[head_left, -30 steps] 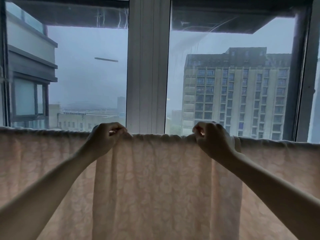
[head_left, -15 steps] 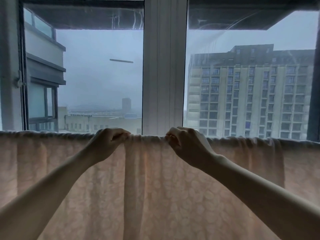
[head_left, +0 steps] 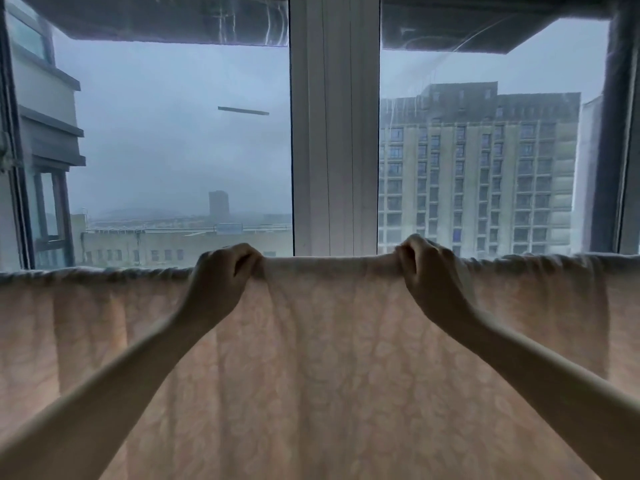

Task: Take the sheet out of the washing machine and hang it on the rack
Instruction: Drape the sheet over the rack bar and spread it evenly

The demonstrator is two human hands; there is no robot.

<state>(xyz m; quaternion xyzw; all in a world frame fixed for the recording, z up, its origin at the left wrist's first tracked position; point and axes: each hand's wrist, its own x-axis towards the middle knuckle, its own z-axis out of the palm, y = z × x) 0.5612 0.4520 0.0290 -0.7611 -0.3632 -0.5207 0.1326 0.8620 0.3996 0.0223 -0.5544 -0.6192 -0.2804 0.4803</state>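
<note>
The sheet [head_left: 329,358] hangs in front of a window [head_left: 173,150], draped over a horizontal support that its top fold hides completely; it spans the full width of the view and runs out of the bottom edge. Fabric: pale peach-pink, with a faint lighter floral or leaf pattern, translucent against the daylight behind. The top edge is gathered into small puckers left of the left hand and right of the right hand; the stretch between the hands is pulled taut and nearly smooth along the fold. Below, soft vertical folds fall, and a darker double-layer band shows at far right. Left hand [head_left: 221,275]: fingers curled over the top fold, pinching the cloth. Right hand [head_left: 427,271]: fingers likewise curled, gripping a small bunch of cloth raised slightly above the fold line. Both forearms reach up from the lower corners. Behind, a white window mullion [head_left: 334,126] stands between the two panes, with a tall apartment block [head_left: 478,174] visible through the right pane under a grey sky.
</note>
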